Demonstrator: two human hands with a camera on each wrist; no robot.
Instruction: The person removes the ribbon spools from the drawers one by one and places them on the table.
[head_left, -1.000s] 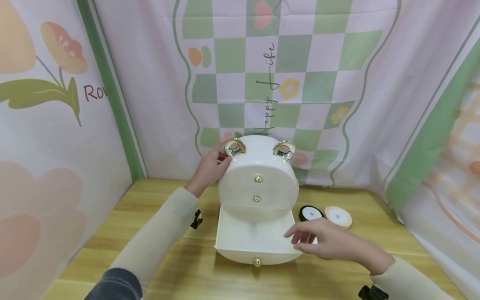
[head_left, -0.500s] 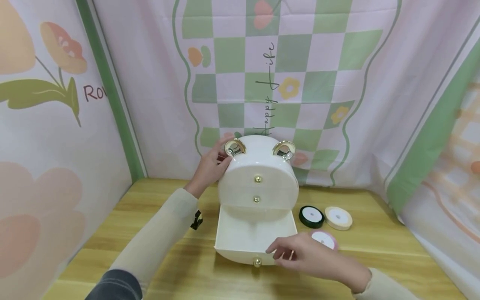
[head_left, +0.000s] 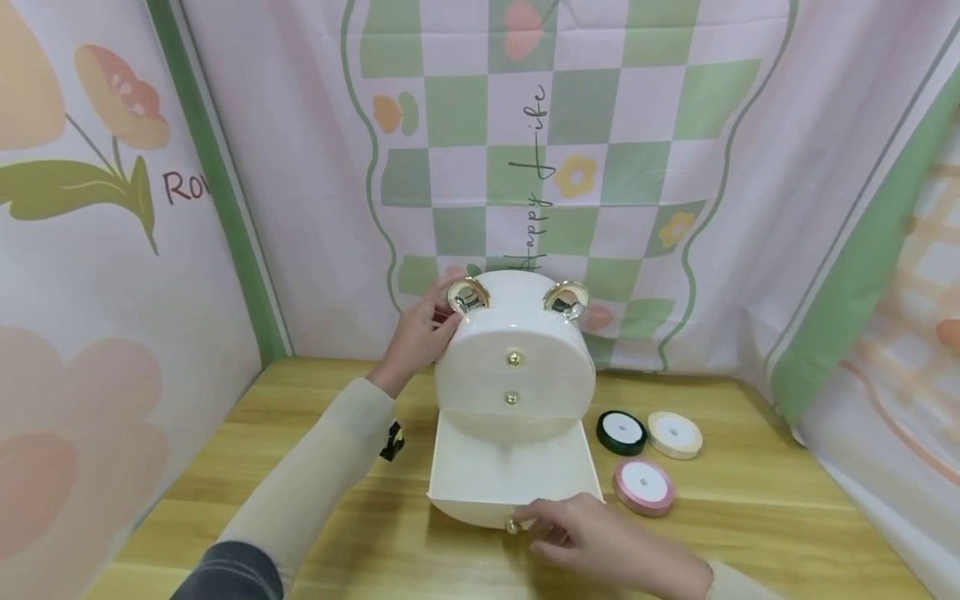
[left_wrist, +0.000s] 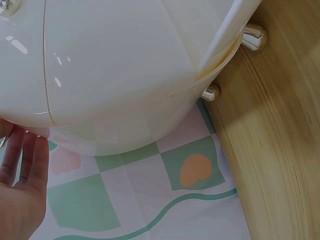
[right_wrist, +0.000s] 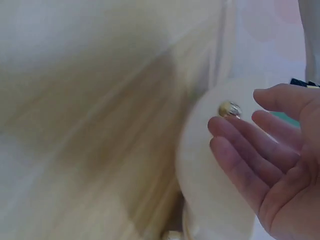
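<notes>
A white rounded drawer box [head_left: 517, 304] with two gold ring-shaped ears stands in the middle of the table. Its bottom drawer [head_left: 510, 462] is pulled out, and no contents show inside. My left hand [head_left: 420, 333] touches the box's upper left side by one ear; in the left wrist view the fingers [left_wrist: 37, 165] lie fairly straight against the shell. At the drawer's front my right hand [head_left: 592, 542] is beside the gold knob [head_left: 512, 525]. The right wrist view shows its fingers [right_wrist: 245, 150] loosely bent, with thumb apart and the knob not pinched.
Right of the box lie three ribbon spools: dark green [head_left: 621, 432], cream [head_left: 675, 434] and pink [head_left: 643, 486]. A small black object [head_left: 392, 442] shows beside the left sleeve. A printed curtain [head_left: 517, 167] hangs behind the wooden table [head_left: 780, 533].
My right hand has moved left and down from the drawer's right side to its front knob, uncovering the pink spool. The left hand and the box stay in place.
</notes>
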